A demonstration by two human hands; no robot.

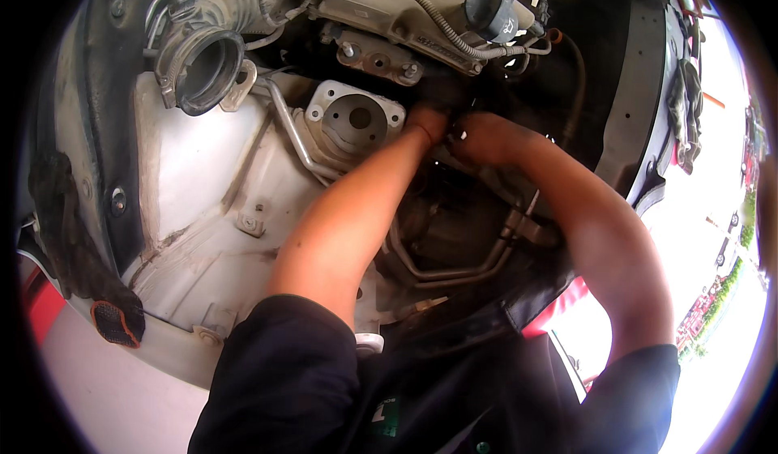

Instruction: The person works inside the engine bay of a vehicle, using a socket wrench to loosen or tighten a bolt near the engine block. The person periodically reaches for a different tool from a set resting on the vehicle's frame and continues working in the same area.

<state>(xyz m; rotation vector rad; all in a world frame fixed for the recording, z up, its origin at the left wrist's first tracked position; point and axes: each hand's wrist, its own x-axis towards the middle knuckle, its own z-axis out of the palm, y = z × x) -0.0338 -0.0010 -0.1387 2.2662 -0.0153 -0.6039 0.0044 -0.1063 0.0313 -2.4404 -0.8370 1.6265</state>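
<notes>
Both my arms reach down into a car's engine bay. My left hand is beside the pale metal mount bracket, just below the engine. Its fingers vanish in dark shadow, so their shape is hidden. Close to it on the right, my right hand is closed, knuckles up, with the fingers curled toward the left hand. What it grips is too dark to make out. Above both hands sits a metal engine bracket with two studs.
The engine cover with a black oil cap lies at the top. An open intake duct points toward me at upper left. Bent metal pipes run below my hands. Dark cloth covers hang over the left fender.
</notes>
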